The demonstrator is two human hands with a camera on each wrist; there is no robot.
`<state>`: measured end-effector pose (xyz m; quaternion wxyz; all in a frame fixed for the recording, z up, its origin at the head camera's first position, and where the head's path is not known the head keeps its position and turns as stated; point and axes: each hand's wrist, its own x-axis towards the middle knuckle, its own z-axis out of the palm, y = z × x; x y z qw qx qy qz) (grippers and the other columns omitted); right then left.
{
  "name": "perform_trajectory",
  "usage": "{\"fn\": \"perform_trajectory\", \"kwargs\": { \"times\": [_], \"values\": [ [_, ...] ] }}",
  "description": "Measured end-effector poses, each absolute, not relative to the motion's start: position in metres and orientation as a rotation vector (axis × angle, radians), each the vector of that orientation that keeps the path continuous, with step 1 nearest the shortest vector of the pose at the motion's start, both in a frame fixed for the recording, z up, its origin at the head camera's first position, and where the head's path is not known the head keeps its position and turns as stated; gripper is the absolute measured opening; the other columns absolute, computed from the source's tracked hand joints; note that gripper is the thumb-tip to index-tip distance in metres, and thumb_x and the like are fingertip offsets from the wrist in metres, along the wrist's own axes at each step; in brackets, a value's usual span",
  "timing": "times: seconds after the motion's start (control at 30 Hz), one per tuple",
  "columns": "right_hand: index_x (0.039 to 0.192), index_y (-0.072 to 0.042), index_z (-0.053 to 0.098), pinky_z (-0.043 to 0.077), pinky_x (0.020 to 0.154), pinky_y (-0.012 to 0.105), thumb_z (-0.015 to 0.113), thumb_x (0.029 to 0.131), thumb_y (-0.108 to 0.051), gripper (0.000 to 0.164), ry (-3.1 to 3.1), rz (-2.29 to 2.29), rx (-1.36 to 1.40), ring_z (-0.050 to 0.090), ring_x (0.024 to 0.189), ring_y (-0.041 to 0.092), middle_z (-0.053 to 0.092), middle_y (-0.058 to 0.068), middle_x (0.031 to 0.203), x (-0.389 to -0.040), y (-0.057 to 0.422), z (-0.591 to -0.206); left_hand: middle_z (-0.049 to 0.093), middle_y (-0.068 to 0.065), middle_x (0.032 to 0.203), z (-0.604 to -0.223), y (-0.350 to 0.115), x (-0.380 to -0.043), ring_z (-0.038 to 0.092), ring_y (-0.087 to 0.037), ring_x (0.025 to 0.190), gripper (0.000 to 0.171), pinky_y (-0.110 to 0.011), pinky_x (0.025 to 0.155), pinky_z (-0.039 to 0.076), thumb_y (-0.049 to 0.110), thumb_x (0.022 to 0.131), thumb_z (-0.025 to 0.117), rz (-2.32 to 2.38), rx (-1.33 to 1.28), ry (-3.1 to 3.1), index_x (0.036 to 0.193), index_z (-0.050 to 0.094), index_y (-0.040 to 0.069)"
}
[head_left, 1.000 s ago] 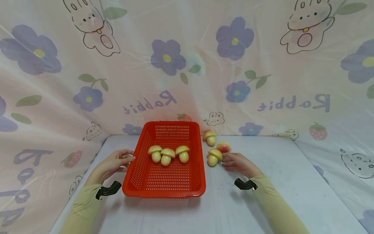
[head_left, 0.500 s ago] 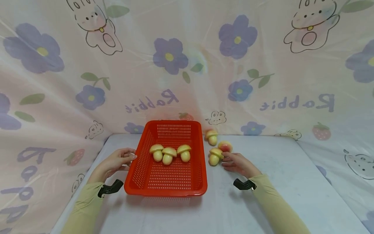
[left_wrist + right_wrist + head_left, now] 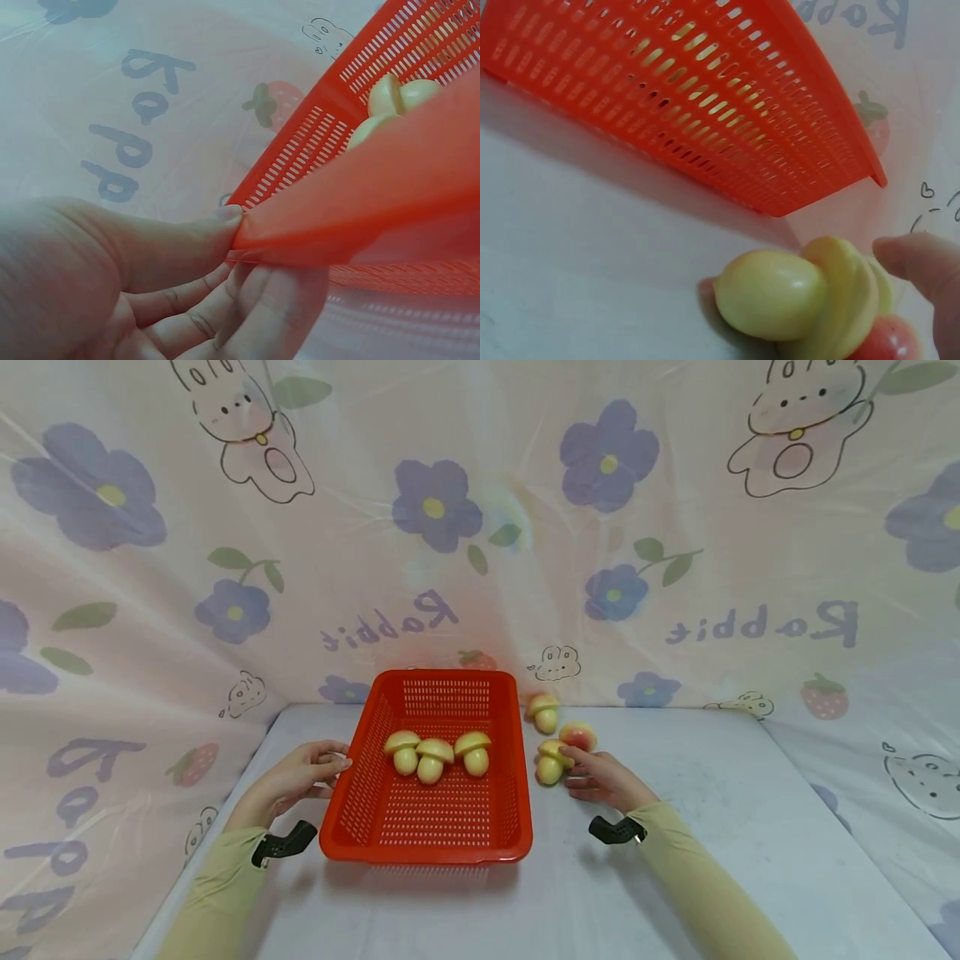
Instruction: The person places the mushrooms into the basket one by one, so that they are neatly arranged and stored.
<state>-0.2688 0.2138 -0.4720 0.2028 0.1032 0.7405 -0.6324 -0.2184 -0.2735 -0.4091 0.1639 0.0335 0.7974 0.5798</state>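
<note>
Your left hand (image 3: 296, 781) is pinching the basket (image 3: 426, 853), right hand (image 3: 606, 778) loose, fingers at the nearest mushroom (image 3: 550, 768) on the table (image 3: 562, 902) beside it. Looks like pick-up time, so you'd want fingers curled round it next.

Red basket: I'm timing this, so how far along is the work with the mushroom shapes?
Looks done: three mushrooms lie inside the red basket. In hand: the left hand pinches the basket's edge; the right hand is at the near loose mushroom, its grip unclear. Apparently left: that one, the far mushroom and the reddish-yellow piece, all outside on the table.
</note>
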Motion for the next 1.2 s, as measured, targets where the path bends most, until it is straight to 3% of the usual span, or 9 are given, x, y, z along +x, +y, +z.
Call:
{"fn": "perform_trajectory", "kwargs": {
  "times": [0.13, 0.5, 0.77, 1.0, 1.2],
  "values": [
    [0.119, 0.004, 0.051, 0.053, 0.082, 0.037, 0.064, 0.086, -0.054, 0.068, 2.089, -1.732, 0.222, 0.059, 0.092, 0.028, 0.058, 0.015, 0.106, -0.261, 0.210, -0.461, 0.063, -0.014, 0.099, -0.410, -0.274, -0.219, 0.061, -0.023, 0.079, 0.049, -0.039, 0.073, 0.057, 0.023, 0.095, 0.061, 1.656, 0.104, 2.267, 0.130, 0.041, -0.006],
    [0.121, -0.002, 0.049, 0.054, 0.080, 0.038, 0.066, 0.085, -0.053, 0.065, 2.131, -1.725, 0.286, 0.060, 0.092, 0.029, 0.060, 0.015, 0.107, -0.259, 0.205, -0.458, 0.063, -0.014, 0.101, -0.410, -0.273, -0.219, 0.061, -0.024, 0.079, 0.048, -0.039, 0.073, 0.057, 0.022, 0.096, 0.060, 1.661, 0.100, 2.264, 0.130, 0.042, -0.006],
    [0.119, 0.001, 0.050, 0.054, 0.078, 0.036, 0.068, 0.082, -0.055, 0.070, 2.150, -1.689, 0.319, 0.059, 0.091, 0.028, 0.058, 0.015, 0.109, -0.260, 0.204, -0.460, 0.063, -0.014, 0.100, -0.410, -0.273, -0.219, 0.061, -0.024, 0.079, 0.048, -0.039, 0.073, 0.056, 0.022, 0.096, 0.060, 1.668, 0.105, 2.251, 0.130, 0.041, -0.006],
    [0.109, 0.001, 0.052, 0.054, 0.080, 0.036, 0.069, 0.084, -0.047, 0.057, 2.117, -1.743, 0.306, 0.061, 0.090, 0.027, 0.056, 0.015, 0.104, -0.260, 0.206, -0.462, 0.063, -0.013, 0.100, -0.409, -0.273, -0.219, 0.061, -0.023, 0.079, 0.047, -0.039, 0.074, 0.056, 0.021, 0.096, 0.059, 1.663, 0.092, 2.259, 0.130, 0.041, -0.007],
    [0.108, 0.002, 0.055, 0.053, 0.081, 0.038, 0.069, 0.084, -0.047, 0.056, 2.158, -1.694, 0.264, 0.061, 0.090, 0.028, 0.054, 0.015, 0.104, -0.259, 0.204, -0.460, 0.063, -0.014, 0.100, -0.409, -0.273, -0.218, 0.060, -0.023, 0.079, 0.048, -0.039, 0.074, 0.056, 0.021, 0.096, 0.060, 1.666, 0.093, 2.260, 0.130, 0.041, -0.006]
  ]
}}
